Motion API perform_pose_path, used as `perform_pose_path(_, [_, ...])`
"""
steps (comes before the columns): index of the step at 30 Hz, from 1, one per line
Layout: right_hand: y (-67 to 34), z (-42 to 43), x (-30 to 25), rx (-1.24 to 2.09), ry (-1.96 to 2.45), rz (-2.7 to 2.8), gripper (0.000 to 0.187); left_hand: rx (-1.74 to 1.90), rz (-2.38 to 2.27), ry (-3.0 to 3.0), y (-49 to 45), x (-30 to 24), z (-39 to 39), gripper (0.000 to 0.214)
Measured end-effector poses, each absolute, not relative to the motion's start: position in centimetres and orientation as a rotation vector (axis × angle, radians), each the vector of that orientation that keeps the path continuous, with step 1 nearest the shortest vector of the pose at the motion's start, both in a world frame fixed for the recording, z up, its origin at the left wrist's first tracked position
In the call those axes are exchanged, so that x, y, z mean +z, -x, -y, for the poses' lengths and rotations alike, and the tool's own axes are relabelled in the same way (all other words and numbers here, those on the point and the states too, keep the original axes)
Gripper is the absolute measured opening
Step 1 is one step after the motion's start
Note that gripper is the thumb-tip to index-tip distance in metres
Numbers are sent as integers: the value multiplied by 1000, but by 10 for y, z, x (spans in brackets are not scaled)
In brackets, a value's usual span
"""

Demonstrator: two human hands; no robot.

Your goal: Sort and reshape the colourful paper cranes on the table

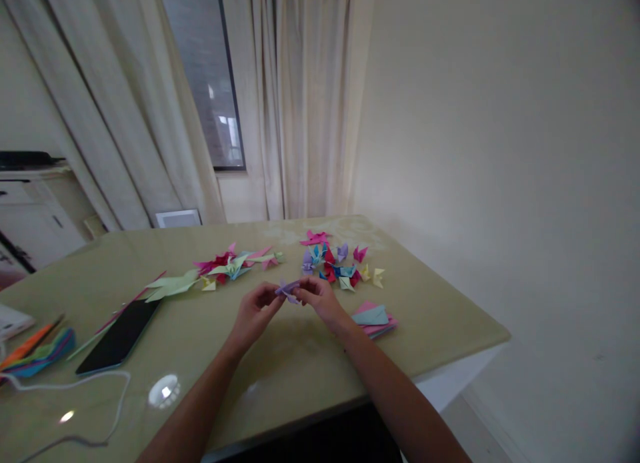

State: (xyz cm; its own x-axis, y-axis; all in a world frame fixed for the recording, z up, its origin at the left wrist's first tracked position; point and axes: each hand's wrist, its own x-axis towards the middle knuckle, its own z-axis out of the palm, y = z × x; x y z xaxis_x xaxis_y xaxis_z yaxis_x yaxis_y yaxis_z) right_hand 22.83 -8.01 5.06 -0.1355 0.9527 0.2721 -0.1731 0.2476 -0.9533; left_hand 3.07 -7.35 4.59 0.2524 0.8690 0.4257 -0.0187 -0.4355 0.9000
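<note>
A small purple folded paper piece (pixel 289 291) is held up above the table between both hands. My left hand (pixel 259 311) pinches its left side with thumb and index finger. On the other side, my right hand (pixel 319 295) grips it between thumb and fingertips. Its exact folded shape is too small to make out. Beyond the hands lies a loose group of small folded papers (pixel 330 264) in purple, blue, red, pink and yellow. Further left is another pile of origami (pixel 233 265) in pink, green and blue. Flat pink and light blue papers (pixel 373 318) lie beside my right forearm.
A black tablet or phone (pixel 120 336) lies on the table (pixel 450 329) at left, near a pale green paper shape (pixel 173 286). A white cable (pixel 120 403) curls at the front left, by bright coloured strips (pixel 45 349). A wall (pixel 500 149) runs along the right.
</note>
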Motion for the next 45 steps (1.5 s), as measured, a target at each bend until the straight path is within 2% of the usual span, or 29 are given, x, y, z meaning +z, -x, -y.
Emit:
perform_pose_path(18, [-230,76,42,1003,852,1371,32,1362,-822,-1799,-30,46,70,27])
perform_pose_path(26, [-232,78,46,981,824,1334,22,1351,-915,-1797,-34,42,71,27])
perform_pose_path(30, [-231,82,48,919,879,1351,24,1365,-994,-1830,-32,40,67,29])
perform_pose_path(33, [-236,85,55,696,960,1384,22,1318,-1189,-1939,-23,33,58,29])
perform_pose_path(36, [-251,79,70,437,1060,1410,18,1214,-1635,-2077,-8,23,46,32])
perform_pose_path(39, [-267,56,88,315,1234,1529,15,1136,-2053,-2020,5,18,36,42])
perform_pose_path(42, [-270,27,98,265,1409,1738,15,1182,-2205,-1938,11,18,24,46])
perform_pose_path(45, [-255,3,94,291,1493,1859,11,1137,-2192,-2098,9,20,11,46])
